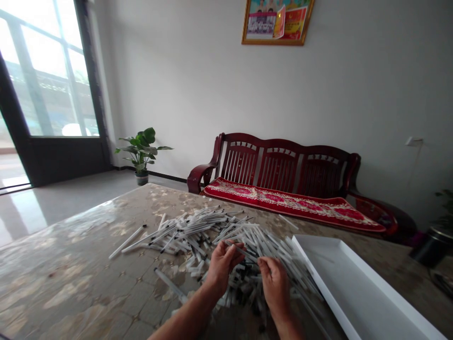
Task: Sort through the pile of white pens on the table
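My left hand (pixel 223 264) pinches one end of a thin, pale pen (pixel 248 255) over the heap. The fingers of my right hand (pixel 274 283) close on its other end, so the pen spans the gap between both hands. Behind and to the right of them spreads a loose pile of whitish pen barrels (pixel 198 226), some with black ends. Below the hands lie many small black and clear pieces (pixel 244 283) that look like pen caps, partly hidden by my hands. One pen (pixel 170 283) lies apart, left of my left forearm.
A shallow white box (pixel 371 293) lies on the table's right side, its near end cut off by the frame. The patterned tablecloth (pixel 71 274) covers the table. Beyond stand a dark red wooden bench (pixel 279 165) and a potted plant (pixel 142 146).
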A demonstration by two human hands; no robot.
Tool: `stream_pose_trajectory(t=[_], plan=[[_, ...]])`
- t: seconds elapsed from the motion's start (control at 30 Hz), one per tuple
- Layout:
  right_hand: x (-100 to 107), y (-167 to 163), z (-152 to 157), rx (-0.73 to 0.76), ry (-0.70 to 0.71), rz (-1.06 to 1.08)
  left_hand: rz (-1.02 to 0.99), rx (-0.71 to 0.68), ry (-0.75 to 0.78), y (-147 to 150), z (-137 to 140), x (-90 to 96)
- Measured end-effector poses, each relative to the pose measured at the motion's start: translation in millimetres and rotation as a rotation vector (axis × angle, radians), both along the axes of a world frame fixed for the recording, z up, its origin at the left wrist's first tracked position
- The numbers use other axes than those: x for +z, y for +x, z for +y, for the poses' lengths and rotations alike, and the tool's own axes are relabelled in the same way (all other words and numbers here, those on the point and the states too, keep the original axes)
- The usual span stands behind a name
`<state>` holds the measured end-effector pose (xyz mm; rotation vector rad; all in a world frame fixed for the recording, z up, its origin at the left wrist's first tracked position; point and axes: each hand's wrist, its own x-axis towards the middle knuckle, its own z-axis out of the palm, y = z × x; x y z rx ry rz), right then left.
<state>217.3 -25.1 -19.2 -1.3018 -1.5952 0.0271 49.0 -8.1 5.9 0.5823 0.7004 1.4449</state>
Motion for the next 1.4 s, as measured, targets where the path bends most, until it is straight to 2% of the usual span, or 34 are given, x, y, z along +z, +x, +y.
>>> stream_pose_trajectory(t=[0.13, 0.33, 0.43, 0.53, 0.67, 0.77, 0.9, 1.1, 1.23, 1.4], plan=[[-2, 8, 3, 0.027, 0.007, -0.065, 0.015, 0.026, -0.014, 3, 2, -2.4], [-4, 10, -4, -0.078, -0.088, -0.094, -0.006, -0.02, 0.031, 3, -1, 0.6], [7, 7, -10, -0.098, -0.191, -0.135, -0.009, -0.035, 0.032, 1, -1, 1.4], [25, 5, -10, -0.05, -0.316, -0.158, -0.024, -0.05, 0.025, -3, 1, 2.4], [48, 1, 2, 0.069, -0.431, -0.01, -0.062, -0.06, 0.01, -10, 8, 3.4], [53, -2, 17, 0.164, -0.439, 0.079, -0.055, -0.034, 0.0, -14, 16, 2.3], [45, -5, 31, 0.188, -0.414, 0.097, -0.017, -0.007, 0.008, -17, 23, -3.4], [24, 1, 37, 0.185, -0.306, 0.095, 0.031, 0.057, -0.006, -14, 27, -11.5], [9, 10, 42, 0.206, -0.217, 0.118, 0.048, 0.08, -0.041, -14, 29, -10.0], [4, 16, 44, 0.186, -0.224, 0.096, 0.042, 0.074, -0.039, -15, 29, -7.7]])
